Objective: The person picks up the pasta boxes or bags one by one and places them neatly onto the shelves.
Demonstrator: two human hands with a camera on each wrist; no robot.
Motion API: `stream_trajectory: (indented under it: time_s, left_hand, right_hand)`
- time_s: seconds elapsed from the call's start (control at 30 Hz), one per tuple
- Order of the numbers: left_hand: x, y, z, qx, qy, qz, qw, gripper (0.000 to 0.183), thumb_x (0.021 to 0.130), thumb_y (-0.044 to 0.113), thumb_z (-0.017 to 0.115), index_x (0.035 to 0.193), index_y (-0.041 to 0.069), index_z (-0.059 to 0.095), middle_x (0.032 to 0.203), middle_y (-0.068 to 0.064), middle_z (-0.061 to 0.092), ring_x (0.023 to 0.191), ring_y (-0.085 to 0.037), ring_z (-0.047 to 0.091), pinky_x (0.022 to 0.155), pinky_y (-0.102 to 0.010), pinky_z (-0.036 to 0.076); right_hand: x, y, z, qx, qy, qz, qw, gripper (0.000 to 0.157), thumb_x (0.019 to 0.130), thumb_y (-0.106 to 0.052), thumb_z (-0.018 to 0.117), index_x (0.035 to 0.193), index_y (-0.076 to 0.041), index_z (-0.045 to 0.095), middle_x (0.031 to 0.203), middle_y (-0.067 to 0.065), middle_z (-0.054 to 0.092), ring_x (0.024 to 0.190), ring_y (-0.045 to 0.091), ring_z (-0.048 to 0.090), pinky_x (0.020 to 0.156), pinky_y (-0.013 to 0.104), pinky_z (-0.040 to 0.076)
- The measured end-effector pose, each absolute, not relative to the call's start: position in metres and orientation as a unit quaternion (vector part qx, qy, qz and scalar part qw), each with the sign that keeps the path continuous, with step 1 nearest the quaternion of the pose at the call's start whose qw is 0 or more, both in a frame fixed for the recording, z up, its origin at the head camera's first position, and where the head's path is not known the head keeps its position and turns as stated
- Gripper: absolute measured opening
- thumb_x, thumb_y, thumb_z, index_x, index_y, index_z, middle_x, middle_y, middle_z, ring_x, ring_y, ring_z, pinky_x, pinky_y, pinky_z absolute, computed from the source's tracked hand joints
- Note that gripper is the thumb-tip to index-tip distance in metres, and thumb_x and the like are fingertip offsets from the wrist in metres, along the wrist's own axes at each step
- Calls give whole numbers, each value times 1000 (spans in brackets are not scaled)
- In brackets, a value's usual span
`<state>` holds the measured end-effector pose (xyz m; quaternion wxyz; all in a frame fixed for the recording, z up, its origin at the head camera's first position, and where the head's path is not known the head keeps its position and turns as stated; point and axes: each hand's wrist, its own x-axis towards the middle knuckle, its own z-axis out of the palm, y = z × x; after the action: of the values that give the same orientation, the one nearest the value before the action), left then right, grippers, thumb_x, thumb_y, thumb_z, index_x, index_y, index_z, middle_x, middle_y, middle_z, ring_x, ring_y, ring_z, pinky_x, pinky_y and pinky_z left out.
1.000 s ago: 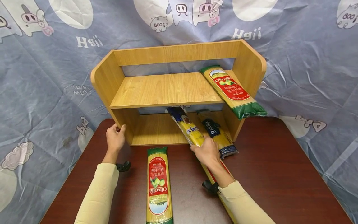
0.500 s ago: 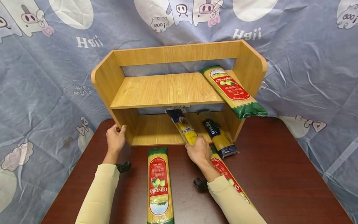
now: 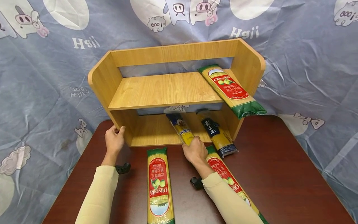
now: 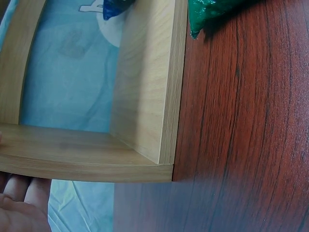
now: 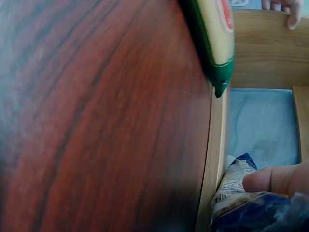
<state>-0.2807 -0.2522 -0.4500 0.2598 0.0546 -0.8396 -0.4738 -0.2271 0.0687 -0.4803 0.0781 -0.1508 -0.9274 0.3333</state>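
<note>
Right hand (image 3: 195, 151) curled round a slim yellow-and-blue plastic pasta packet (image 3: 181, 128) toward its near end, thumb pressed on the film. Packet slants into the lower tier of a two-tier light-wood shelf (image 3: 165, 90), left of a navy-and-yellow plastic pasta packet (image 3: 216, 132); whether it touches the board beneath, cannot tell. Left hand (image 3: 114, 139) grips the shelf's left side panel, thumb inside, fingers outside. Handling, by judgement: fairly light, stiff lengthwise, strands likely brittle, film slippery. Best hold: across the width on the filled body, snug without bending; loose blue end would probably crumple.
</note>
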Motion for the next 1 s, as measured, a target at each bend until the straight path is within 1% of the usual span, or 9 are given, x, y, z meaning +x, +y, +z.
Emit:
stream_trajectory:
  time_s: [0.13,0.2,0.37,0.53,0.67,0.8,0.9,1.0]
  left_hand:
    - [-279,-252,-452,57,-841,-475,251,22,100,15,63,103,-4,74,90,-21,75,81,-25,69,57,-13,45]
    - [-279,-252,-453,59,-841,-476,250,22,99,14,63,102,-5,74,89,-21,75,81,-25,68,57,-14,45]
    - [-280,-254,-453,62,-840,-472,262,21,99,15,64,98,-4,74,86,-20,74,73,-16,65,55,-16,44]
    - [-280,-254,-452,64,-844,-463,262,22,99,15,64,98,-4,74,86,-21,74,69,-10,61,52,-16,42]
    - [-280,-253,-452,65,-845,-463,259,22,99,15,64,99,-4,74,86,-21,74,70,-12,62,52,-16,42]
    - [-280,-251,-450,64,-843,-467,260,21,99,14,64,99,-4,74,87,-21,74,71,-16,63,51,-16,42]
    - [-280,-251,-450,61,-843,-467,261,21,99,14,64,100,-4,74,88,-21,74,72,-16,64,52,-16,43]
    - [-281,-251,-449,60,-844,-464,263,21,99,14,64,99,-4,74,88,-21,74,70,-12,62,52,-16,42]
  right_hand:
    - [-231,65,-486,-146,-930,328,85,49,83,-33,76,110,3,57,89,19,66,81,40,66,68,56,51]
    - [-233,63,-487,-144,-930,326,85,49,82,-33,77,111,2,58,91,20,67,83,41,66,69,57,51]
    - [-240,55,-485,-137,-935,318,83,52,83,-38,77,111,2,57,97,22,68,88,41,67,73,59,51]
    - [-244,48,-485,-128,-939,309,82,57,83,-39,78,114,3,55,99,22,67,91,41,67,76,60,52]
    - [-244,46,-488,-129,-944,292,79,62,82,-39,81,116,4,53,101,22,64,93,41,66,77,58,52]
    - [-244,46,-490,-120,-952,270,81,67,80,-40,81,118,6,51,104,24,61,99,43,64,86,55,51]
    - [-244,47,-491,-111,-956,258,82,70,79,-42,81,119,7,51,105,25,59,101,43,60,91,54,47]
    - [-243,49,-491,-112,-959,250,75,75,78,-46,81,120,8,50,106,25,55,103,43,57,93,53,46]
